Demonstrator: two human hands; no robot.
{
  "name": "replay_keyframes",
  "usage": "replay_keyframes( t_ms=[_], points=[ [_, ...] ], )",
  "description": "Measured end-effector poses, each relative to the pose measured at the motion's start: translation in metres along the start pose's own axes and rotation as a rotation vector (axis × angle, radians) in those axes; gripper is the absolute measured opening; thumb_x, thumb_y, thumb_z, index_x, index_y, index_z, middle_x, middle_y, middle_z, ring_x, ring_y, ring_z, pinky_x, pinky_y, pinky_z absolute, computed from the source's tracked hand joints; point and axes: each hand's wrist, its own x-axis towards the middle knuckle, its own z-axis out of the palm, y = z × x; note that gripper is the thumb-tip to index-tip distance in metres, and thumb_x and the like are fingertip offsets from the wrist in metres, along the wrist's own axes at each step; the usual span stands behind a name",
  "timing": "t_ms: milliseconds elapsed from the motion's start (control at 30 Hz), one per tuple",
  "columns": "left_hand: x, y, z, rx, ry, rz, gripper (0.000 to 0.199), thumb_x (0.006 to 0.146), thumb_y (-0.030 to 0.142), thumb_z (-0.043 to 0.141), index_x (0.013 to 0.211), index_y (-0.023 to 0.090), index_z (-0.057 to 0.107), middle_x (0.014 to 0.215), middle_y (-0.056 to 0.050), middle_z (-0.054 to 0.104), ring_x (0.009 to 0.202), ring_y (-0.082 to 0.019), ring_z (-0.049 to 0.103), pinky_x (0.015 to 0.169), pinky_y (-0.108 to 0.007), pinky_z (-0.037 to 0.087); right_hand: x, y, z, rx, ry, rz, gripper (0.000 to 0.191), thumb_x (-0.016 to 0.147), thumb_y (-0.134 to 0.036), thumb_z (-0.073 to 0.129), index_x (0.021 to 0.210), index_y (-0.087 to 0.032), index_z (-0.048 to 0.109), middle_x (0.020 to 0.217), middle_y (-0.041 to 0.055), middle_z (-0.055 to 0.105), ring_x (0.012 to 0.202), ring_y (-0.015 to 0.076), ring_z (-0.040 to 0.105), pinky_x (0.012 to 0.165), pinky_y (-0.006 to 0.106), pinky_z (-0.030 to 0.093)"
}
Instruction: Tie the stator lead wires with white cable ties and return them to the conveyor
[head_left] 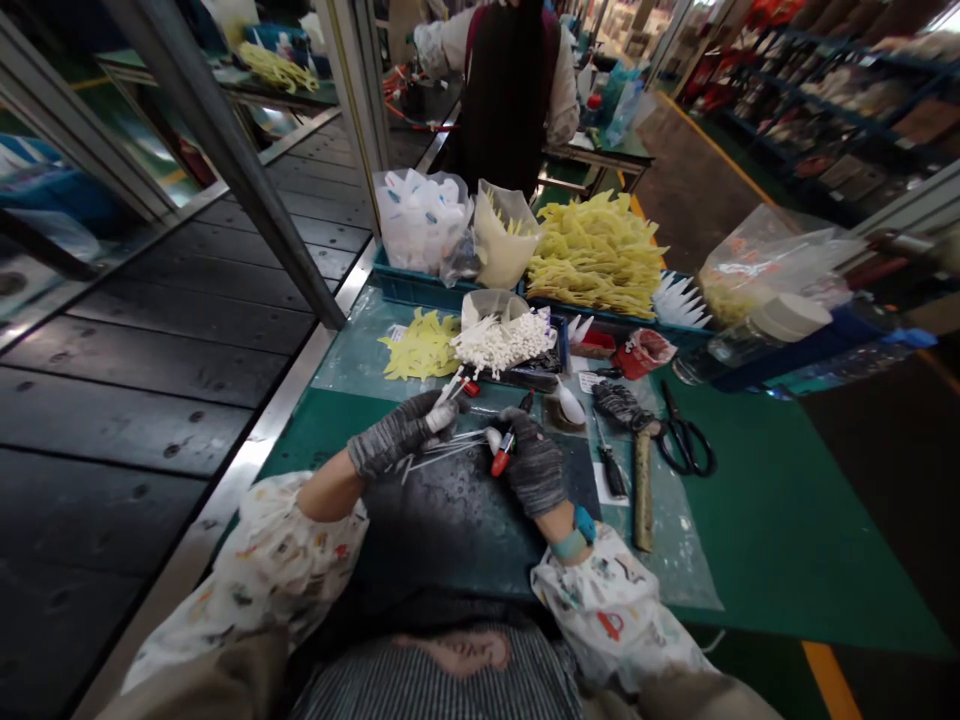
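Note:
My left hand (420, 425), in a grey glove with whitish fingertips, is closed around a few thin white sticks (451, 388) pointing up and away. My right hand (534, 458), gloved the same way, grips a marker pen (502, 456) with a red end pointing down to the left. Several more thin white sticks (450, 448) lie between the hands over a dark mat (450, 520). Just beyond the hands is a heap of white knob-ended sticks (504, 342). Yellow leaf-shaped pieces (421, 345) lie to its left.
Farther back, blue bins hold white bottles (424, 215) in a bag and a tall yellow pile (596, 255). On the right lie a screwdriver (613, 470), a wooden-handled tool (643, 490) and scissors (684, 440). A slatted conveyor (150, 400) runs left; a co-worker (504, 95) stands ahead.

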Motion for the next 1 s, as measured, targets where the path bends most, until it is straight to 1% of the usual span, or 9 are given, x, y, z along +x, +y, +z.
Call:
replay_keyframes(
  t_ms=[33,133,200,267,367,467,633,867,1000],
  points=[
    [-0.001,0.0,0.007,-0.052,-0.028,-0.018,0.074,0.083,0.089,0.083,0.108,0.019,0.078,0.076,0.0,0.061,0.064,-0.013,0.047,0.059,-0.027,0.042,0.001,-0.001,-0.003,0.001,0.014,-0.007,0.031,0.105,-0.052,0.074,0.117,-0.024,0.077,0.102,0.008,0.083,0.085,0.025,0.079,0.081,0.04,0.068],
    [-0.001,-0.002,0.02,-0.105,-0.028,-0.049,0.075,0.08,0.091,0.085,0.101,0.02,0.078,0.078,-0.001,0.062,0.065,-0.012,0.047,0.057,-0.026,0.04,0.006,-0.007,-0.01,0.126,0.053,-0.039,0.03,0.11,-0.055,0.069,0.117,-0.026,0.074,0.107,0.0074,0.084,0.094,0.0255,0.082,0.088,0.043,0.07],
    [-0.001,-0.004,0.023,-0.103,-0.059,-0.073,0.075,0.078,0.089,0.089,0.101,0.019,0.079,0.081,-0.001,0.062,0.065,-0.011,0.046,0.057,-0.024,0.038,0.012,-0.014,-0.015,0.192,0.076,-0.044,0.025,0.111,-0.053,0.068,0.117,-0.028,0.07,0.107,0.0072,0.083,0.095,0.0248,0.081,0.089,0.042,0.071],
    [-0.001,-0.007,0.025,-0.093,-0.132,-0.1,0.078,0.075,0.09,0.091,0.101,0.017,0.08,0.079,0.0,0.06,0.063,-0.01,0.045,0.057,-0.024,0.036,0.017,-0.021,-0.02,0.201,0.089,-0.041,0.02,0.11,-0.048,0.072,0.115,-0.029,0.068,0.106,0.007,0.081,0.096,0.0241,0.08,0.092,0.042,0.071],
    [0.0,-0.01,0.027,-0.051,-0.232,-0.112,0.08,0.079,0.092,0.087,0.102,0.015,0.08,0.077,0.0,0.06,0.063,-0.01,0.044,0.058,-0.025,0.035,0.021,-0.031,-0.028,0.21,0.108,-0.024,0.019,0.107,-0.043,0.076,0.114,-0.027,0.068,0.107,0.0065,0.077,0.097,0.0235,0.076,0.095,0.045,0.071],
    [0.002,-0.014,0.028,0.025,-0.286,-0.106,0.076,0.082,0.09,0.085,0.1,0.016,0.082,0.075,-0.001,0.059,0.063,-0.012,0.043,0.058,-0.027,0.036,0.022,-0.037,-0.033,0.221,0.118,-0.016,0.017,0.104,-0.038,0.08,0.112,-0.026,0.07,0.107,0.0061,0.075,0.096,0.0227,0.073,0.091,0.043,0.071],
    [0.004,-0.017,0.026,0.06,-0.292,-0.08,0.07,0.086,0.087,0.082,0.097,0.018,0.081,0.074,-0.001,0.058,0.066,-0.015,0.045,0.059,-0.029,0.037,0.023,-0.037,-0.035,0.234,0.105,0.0,0.017,0.099,-0.033,0.084,0.109,-0.029,0.07,0.102,0.0034,0.075,0.094,0.0226,0.073,0.093,0.044,0.07],
    [0.004,-0.018,0.024,-0.01,-0.272,-0.085,0.081,0.08,0.092,0.086,0.103,0.014,0.081,0.073,0.0,0.059,0.063,-0.011,0.043,0.057,-0.025,0.032,0.022,-0.036,-0.036,0.268,0.062,0.01,0.015,0.1,-0.034,0.081,0.108,-0.028,0.07,0.102,0.0026,0.078,0.093,0.0219,0.074,0.091,0.043,0.07],
    [0.005,-0.022,0.024,-0.011,-0.311,-0.102,0.083,0.08,0.094,0.085,0.102,0.014,0.079,0.071,0.002,0.056,0.061,-0.01,0.041,0.056,-0.025,0.034,0.02,-0.032,-0.035,0.294,0.064,0.062,0.02,0.096,-0.031,0.086,0.108,-0.028,0.07,0.098,0.0015,0.076,0.086,0.0213,0.071,0.085,0.043,0.068]
  ],
)
